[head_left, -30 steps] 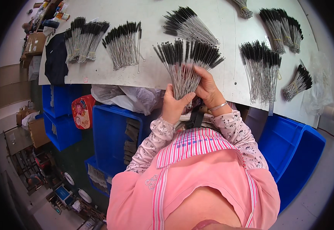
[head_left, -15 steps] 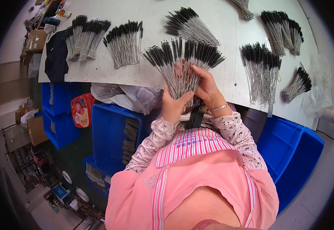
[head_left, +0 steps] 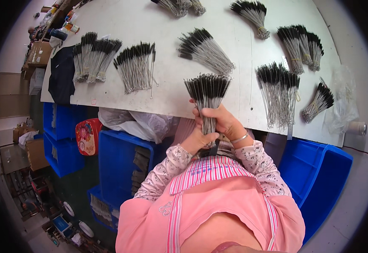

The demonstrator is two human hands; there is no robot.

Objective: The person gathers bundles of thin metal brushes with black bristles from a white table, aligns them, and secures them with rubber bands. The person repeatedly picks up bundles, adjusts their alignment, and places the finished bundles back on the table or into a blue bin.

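Head view: both hands, left hand (head_left: 197, 141) and right hand (head_left: 222, 122), clamp the brush bundle (head_left: 208, 95), now gathered tighter and upright at frame centre.

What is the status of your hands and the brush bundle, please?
Left hand and right hand both gripping brush bundle by its wire stems. Bristles fanned upward over table edge. Nothing in the way.

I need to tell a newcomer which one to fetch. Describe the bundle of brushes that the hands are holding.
On the white table, look to the near edge, just in front of the person in pink. There the left hand and right hand grip a bundle of wire brushes with black bristle tips. Unlike the other bundles, it stands upright, fanned out.
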